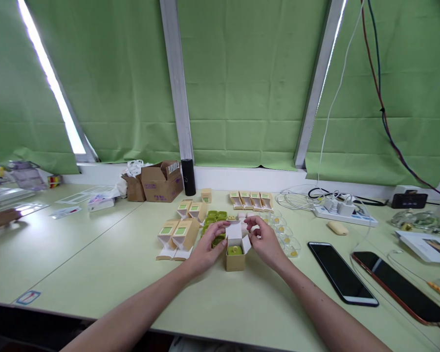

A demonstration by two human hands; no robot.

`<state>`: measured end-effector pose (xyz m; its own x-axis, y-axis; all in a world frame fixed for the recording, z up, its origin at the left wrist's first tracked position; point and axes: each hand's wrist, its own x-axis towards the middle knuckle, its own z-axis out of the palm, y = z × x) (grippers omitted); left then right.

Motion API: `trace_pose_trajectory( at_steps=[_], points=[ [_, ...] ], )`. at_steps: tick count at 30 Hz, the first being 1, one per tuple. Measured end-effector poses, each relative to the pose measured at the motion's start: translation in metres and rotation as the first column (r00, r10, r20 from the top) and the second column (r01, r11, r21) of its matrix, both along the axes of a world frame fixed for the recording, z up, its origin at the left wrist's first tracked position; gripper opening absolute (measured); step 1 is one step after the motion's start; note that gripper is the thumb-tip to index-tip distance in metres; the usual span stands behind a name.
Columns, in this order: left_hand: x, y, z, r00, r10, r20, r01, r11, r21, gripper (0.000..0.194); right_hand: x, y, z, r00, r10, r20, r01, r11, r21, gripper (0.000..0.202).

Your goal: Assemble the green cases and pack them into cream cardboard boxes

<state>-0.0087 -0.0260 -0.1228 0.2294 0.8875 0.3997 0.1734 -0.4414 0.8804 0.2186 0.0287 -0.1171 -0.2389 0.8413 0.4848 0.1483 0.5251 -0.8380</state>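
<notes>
A small kraft cardboard box [235, 263] stands upright on the table in front of me, its white flaps raised. Inside it sits a green piece [235, 250], level with the opening. My left hand [209, 246] is closed at the box's left side, thumb and fingers at its edge and lid flap. On the other side, my right hand [263, 242] has its fingers bent in at the right flap [246, 243]; its fingertips are partly hidden. Behind my left hand lie several green cups [217, 215]. Clear plastic holders [289, 240] with yellow bits spread beyond my right hand.
More kraft boxes [185, 234] lie open at the left, with others [251, 200] at the back. Two phones [341, 272] and a power strip [346, 215] with cables are on the right. A brown carton [162, 183] stands behind; another person's hand [2, 218] is far left.
</notes>
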Motion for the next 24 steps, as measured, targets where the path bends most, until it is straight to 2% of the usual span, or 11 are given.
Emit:
trace_pose_trajectory(
  at_steps=[13, 24],
  points=[
    [0.003, -0.002, -0.001, 0.998, 0.024, -0.055, -0.025, 0.999, -0.026, 0.048, -0.002, -0.005, 0.001, 0.999, 0.034, 0.016, -0.034, 0.999, -0.017, 0.041],
    [0.010, -0.011, 0.010, 0.999, 0.025, -0.038, -0.029, 0.992, -0.121, 0.050, -0.004, -0.008, 0.004, 0.990, 0.122, -0.071, -0.135, 0.967, -0.216, 0.049]
  ],
)
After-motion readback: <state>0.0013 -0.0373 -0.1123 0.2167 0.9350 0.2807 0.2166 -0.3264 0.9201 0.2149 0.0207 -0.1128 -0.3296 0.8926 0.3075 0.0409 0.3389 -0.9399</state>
